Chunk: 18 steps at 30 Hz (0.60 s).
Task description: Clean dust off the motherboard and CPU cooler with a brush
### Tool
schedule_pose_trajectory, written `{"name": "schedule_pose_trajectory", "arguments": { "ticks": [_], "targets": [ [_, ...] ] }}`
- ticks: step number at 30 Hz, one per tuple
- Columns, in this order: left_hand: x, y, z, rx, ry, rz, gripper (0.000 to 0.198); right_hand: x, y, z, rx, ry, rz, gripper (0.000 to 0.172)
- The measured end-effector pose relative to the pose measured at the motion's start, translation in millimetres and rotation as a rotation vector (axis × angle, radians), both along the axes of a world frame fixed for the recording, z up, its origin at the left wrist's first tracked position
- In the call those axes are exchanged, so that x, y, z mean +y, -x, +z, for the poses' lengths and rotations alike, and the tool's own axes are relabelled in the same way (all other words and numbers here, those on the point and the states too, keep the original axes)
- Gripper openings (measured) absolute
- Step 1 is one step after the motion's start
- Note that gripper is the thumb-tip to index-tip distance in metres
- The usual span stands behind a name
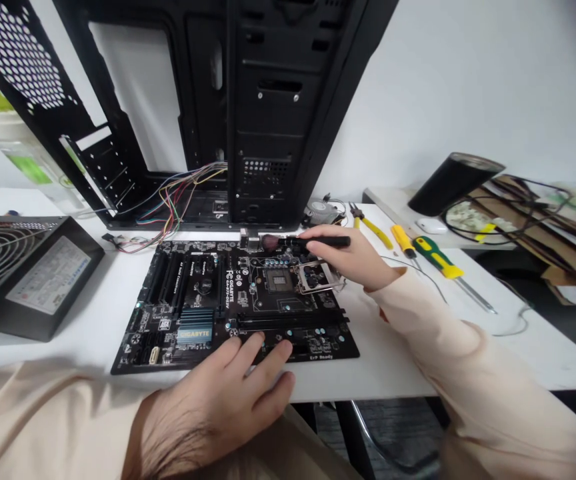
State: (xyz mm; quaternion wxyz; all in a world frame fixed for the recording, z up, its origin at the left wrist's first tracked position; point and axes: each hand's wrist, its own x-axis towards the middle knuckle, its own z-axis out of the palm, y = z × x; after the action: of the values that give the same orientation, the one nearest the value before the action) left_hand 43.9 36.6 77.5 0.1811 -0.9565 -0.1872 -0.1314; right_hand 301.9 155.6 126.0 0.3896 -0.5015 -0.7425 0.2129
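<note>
A black Gigabyte motherboard (228, 307) lies flat on the white table. My right hand (348, 257) is shut on a black-handled brush (313, 241), and its dark bristles sit at the board's top edge, above the CPU socket (278, 283). The socket's metal retention frame (314, 277) stands open, just under my right hand. My left hand (233, 393) rests with its fingers apart, the fingertips on the board's lower edge, and it holds nothing.
A black PC case (268, 113) with loose coloured wires (173, 207) stands behind the board. A power supply (33, 273) lies at left. To the right are yellow-handled pliers (371, 227), a yellow screwdriver (403, 240), a green-and-yellow screwdriver (438, 258) and a CPU cooler (321, 213).
</note>
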Motion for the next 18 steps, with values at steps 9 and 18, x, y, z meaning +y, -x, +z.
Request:
{"name": "schedule_pose_trajectory", "arguments": {
  "ticks": [9, 18],
  "targets": [
    [-0.7, 0.0, 1.8, 0.009, 0.016, -0.008, 0.033, -0.4, -2.6, -0.7, 0.056, -0.07, -0.078, 0.017],
    [2.1, -3.5, 10.5, -0.01, 0.079, -0.013, 0.028, -56.3, 63.8, 55.4, -0.049, -0.255, 0.48, 0.014]
  ]
}}
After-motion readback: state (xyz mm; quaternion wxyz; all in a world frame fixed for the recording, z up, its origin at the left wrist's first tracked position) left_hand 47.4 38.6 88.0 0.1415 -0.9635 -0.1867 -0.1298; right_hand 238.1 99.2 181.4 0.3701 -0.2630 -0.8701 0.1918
